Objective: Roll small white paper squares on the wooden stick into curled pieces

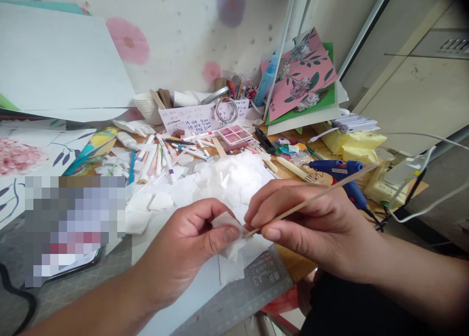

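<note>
My left hand (198, 243) pinches a small piece of thin white paper (224, 220) between thumb and fingers. A thin wooden stick (315, 197) lies in the closed fingers of my right hand (308, 223), slanting up to the right. Its lower tip meets the paper at my left thumb; whether it is stuck to it I cannot tell. Both hands are held above a white sheet (194, 289) on a grey cutting mat (252, 277). Just beyond my fingers lies a loose heap of torn white paper pieces (230, 177).
A phone (76, 267) with a blurred screen lies at left. Behind the heap are several markers (166, 157), a pink palette (234, 136) and a box with handwriting (198, 118). A blue glue gun (339, 169) lies at right, near white cables (421, 216). Pink floral artwork (304, 79) leans at back.
</note>
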Demonstrator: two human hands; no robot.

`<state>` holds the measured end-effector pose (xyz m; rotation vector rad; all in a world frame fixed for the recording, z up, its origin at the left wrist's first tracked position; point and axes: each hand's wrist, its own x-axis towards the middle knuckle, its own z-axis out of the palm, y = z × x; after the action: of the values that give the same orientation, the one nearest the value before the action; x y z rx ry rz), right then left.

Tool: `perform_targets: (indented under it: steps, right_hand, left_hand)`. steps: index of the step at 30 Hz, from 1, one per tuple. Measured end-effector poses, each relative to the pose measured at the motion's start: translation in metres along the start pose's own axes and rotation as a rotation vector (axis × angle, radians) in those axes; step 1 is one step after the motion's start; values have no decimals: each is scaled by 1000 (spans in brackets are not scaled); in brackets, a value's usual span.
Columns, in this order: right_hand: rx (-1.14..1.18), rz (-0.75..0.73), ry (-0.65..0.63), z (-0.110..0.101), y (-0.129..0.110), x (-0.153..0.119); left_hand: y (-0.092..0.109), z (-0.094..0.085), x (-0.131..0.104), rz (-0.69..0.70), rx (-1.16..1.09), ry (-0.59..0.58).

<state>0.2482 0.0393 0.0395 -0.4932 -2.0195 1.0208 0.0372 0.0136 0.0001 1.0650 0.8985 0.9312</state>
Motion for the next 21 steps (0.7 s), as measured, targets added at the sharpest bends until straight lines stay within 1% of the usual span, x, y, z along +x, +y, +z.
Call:
perform_targets:
  steps: [2,3,5,7,8,9,10,11,15,19,21]
  right_hand:
    - [34,27,15,0,2,0]
    - [51,47,28,0,3,-1]
    - [71,86,61,0,5,-1]
    - [69,116,87,0,7,-1]
    - [61,123,97,0,8,-1]
    - [50,127,100,0,8,-1]
    - [39,129,99,0,9,0]
    - [29,128,97,1,9,0]
    - [6,152,63,2,8,0]
    - [21,193,25,3,8,0]
    - [69,219,39,3,9,0]
  left_hand:
    - [-2,-2,2,11,66,39]
    - [-3,-4,3,21,106,88]
    - [-3,-8,5,82,194,242]
    - [-1,-10,5,187,291,402]
    - [1,-9,4,228,373,442]
    - [3,-8,2,244,406,438]
    - [6,-5,0,245,442,408]
    - [7,-2,-2,269,517,347]
    - [9,8,-7,291,572,175]
    - [7,5,-5,260,585,65]
    - [6,1,-3,222,562,50]
